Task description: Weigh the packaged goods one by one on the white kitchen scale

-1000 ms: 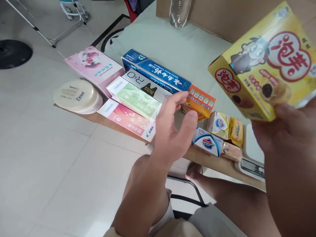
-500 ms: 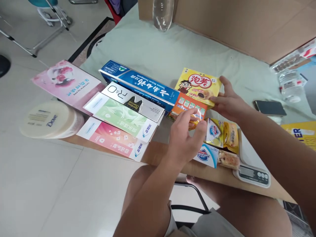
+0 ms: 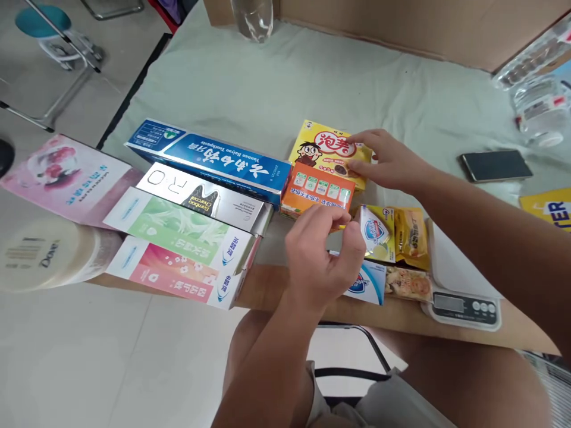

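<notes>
My right hand (image 3: 388,161) lies over the right side of a yellow cream-puff box (image 3: 307,139), fingers stretched and apart, fingertips on its top. My left hand (image 3: 321,255) hovers at the near edge of an orange box (image 3: 314,189), thumb and bent fingers apart, nothing visible between them. Whether its fingertips touch the orange box I cannot tell. Right of this hand lie a yellow soap box (image 3: 377,232) and a yellow snack packet (image 3: 410,235). Nearer me are a blue-and-white Safeguard soap box (image 3: 372,282), partly behind my left hand, and a clear-wrapped snack (image 3: 408,283).
To the left are a blue toothpaste box (image 3: 214,157), a silver-white box (image 3: 200,196), green (image 3: 173,229) and pink (image 3: 173,270) toothpaste boxes, a pink box (image 3: 66,178) and a Dove tub (image 3: 53,255). Rightward are a kitchen scale (image 3: 466,309) and a phone (image 3: 496,163).
The view has shifted, so the goods sit further left in the picture. My right fingers have moved from the yellow box's right edge onto its top. My left hand stays near the orange box.
</notes>
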A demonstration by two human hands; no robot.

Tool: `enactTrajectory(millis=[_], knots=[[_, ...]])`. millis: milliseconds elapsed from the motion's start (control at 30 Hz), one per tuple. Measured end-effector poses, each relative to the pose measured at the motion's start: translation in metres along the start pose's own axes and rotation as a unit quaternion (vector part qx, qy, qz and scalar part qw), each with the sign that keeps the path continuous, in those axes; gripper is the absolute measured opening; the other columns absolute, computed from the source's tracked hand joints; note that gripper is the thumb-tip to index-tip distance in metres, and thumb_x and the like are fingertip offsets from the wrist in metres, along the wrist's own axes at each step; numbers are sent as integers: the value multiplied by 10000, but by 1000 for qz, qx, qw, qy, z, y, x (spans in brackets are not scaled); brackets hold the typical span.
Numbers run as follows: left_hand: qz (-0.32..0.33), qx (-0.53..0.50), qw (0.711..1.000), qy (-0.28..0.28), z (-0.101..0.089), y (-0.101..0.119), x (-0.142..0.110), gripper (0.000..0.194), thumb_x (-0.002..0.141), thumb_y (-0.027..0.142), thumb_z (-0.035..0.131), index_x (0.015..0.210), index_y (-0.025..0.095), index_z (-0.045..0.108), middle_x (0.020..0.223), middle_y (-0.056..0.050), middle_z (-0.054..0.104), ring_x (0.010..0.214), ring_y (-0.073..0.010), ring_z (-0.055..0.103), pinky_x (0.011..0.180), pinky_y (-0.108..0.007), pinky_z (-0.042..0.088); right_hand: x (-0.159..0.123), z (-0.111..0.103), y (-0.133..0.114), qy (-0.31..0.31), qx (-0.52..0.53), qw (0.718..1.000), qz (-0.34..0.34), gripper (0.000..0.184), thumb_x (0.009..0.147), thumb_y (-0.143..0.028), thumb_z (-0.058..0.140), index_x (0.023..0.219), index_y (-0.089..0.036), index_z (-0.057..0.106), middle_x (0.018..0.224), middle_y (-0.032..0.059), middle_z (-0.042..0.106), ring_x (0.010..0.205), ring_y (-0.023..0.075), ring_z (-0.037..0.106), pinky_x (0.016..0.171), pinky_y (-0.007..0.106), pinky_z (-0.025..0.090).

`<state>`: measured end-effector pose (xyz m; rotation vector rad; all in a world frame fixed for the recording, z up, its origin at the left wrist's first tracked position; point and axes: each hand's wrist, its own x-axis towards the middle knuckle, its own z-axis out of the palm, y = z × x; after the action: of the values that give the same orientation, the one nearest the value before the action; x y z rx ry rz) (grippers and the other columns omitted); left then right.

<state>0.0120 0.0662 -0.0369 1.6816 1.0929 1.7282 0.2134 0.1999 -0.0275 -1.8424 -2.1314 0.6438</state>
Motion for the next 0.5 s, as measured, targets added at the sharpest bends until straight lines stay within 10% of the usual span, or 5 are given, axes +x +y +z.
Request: enactTrajectory(millis=[500], knots=[[-53,58,994,-79,4,0,2,235,985,236,570,752,234,540,659,21,611,653,-127,587,617,-276,497,21,16,21,3,118,988,-100,485,736,-309,814,1218,-314,760,1528,78,588,1520,383,467,1219,646,462]])
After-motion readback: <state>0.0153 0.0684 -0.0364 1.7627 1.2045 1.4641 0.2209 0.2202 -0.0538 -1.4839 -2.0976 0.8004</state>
